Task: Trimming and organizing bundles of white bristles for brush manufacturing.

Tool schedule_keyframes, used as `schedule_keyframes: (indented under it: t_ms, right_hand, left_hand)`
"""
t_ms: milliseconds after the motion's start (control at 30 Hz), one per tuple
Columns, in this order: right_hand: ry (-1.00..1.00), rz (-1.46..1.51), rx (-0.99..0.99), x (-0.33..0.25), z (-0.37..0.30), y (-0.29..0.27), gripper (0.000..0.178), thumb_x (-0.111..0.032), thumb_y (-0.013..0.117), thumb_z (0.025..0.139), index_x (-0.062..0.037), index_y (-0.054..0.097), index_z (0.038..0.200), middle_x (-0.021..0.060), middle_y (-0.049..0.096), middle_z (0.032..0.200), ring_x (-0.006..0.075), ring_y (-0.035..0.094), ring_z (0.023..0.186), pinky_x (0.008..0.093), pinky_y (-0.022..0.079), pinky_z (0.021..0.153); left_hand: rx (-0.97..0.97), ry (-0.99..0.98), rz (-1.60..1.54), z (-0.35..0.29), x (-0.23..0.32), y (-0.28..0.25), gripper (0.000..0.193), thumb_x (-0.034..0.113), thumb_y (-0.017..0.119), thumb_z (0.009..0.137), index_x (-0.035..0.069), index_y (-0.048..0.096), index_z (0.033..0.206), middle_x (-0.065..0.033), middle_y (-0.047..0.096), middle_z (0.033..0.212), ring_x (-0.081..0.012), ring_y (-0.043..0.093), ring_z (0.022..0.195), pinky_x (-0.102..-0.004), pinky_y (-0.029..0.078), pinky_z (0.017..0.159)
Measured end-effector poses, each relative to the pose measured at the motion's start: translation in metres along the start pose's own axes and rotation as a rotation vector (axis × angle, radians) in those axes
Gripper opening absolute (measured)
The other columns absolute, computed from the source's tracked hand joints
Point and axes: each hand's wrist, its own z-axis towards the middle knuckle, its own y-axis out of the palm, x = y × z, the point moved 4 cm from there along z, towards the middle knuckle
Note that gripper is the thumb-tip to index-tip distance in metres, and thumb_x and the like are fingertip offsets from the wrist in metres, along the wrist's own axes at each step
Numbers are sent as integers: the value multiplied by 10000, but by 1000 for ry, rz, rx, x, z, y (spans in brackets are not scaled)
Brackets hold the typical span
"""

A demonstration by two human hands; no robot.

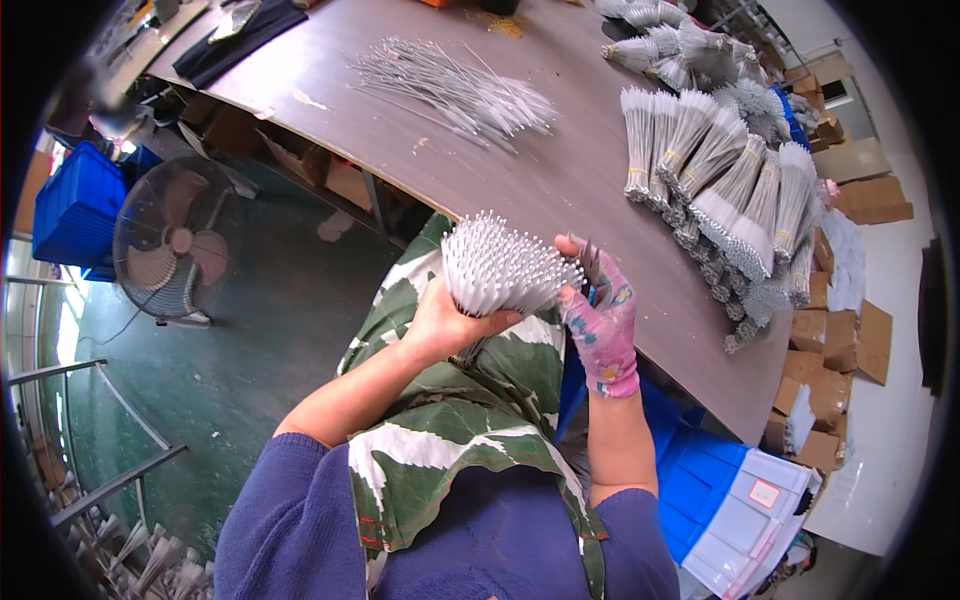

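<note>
My left hand (445,322) is wrapped round a thick bundle of thin white-bristled brushes (500,262) in front of my lap. The bristle ends fan upward, and many small pale tips show on top. On my right hand (605,330) is a pink flowered glove with bare fingertips. That hand closes on a small dark tool with a bit of blue (593,265), whose exact kind I cannot make out. The right fingertips are at the bundle's right edge; whether they touch a brush tip is unclear.
Loose thin brushes (450,90) lie on the brown table (570,170). Tied brush bundles (725,180) are piled at its right. A standing fan (180,240) and blue crates (80,205) are at left. A blue and white bin (715,500) stands right, near cardboard boxes (860,340).
</note>
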Motion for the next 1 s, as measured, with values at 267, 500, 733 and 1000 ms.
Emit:
schedule_keyframes:
  t_ms: [267, 500, 733, 1000]
  right_hand:
    - [-75, 262, -57, 7, 45, 59, 280, 18, 660, 789, -33, 579, 1052, 10, 587, 956, 77, 552, 863, 225, 477, 755]
    - [44, 427, -363, 40, 80, 82, 275, 29, 620, 805, -6, 591, 1075, 17, 604, 915, 99, 568, 822, 234, 473, 782]
    - [-36, 245, -462, 18, 81, 80, 256, -2, 623, 797, -10, 579, 1049, -9, 583, 910, 73, 537, 854, 228, 447, 786]
    - [-93, 283, -553, 14, 90, 84, 231, 15, 607, 816, -8, 601, 1045, 14, 601, 952, 96, 548, 886, 239, 449, 820]
  left_hand:
    - [36, 6, -128, -7, 13, -52, 448, 53, 771, 689, 23, 591, 1098, -34, 631, 1025, -118, 577, 936, -289, 466, 823]
    - [220, -29, -353, -23, -3, -71, 348, -33, 701, 740, -2, 582, 1065, -68, 644, 924, -181, 641, 835, -312, 508, 768]
    - [245, 17, -325, -22, -2, -73, 343, -43, 690, 741, -12, 579, 1064, -76, 646, 914, -181, 639, 849, -311, 506, 777]
    - [298, -13, -286, -21, -8, -78, 343, -40, 686, 744, -16, 580, 1069, -69, 646, 938, -170, 628, 851, -306, 499, 790]
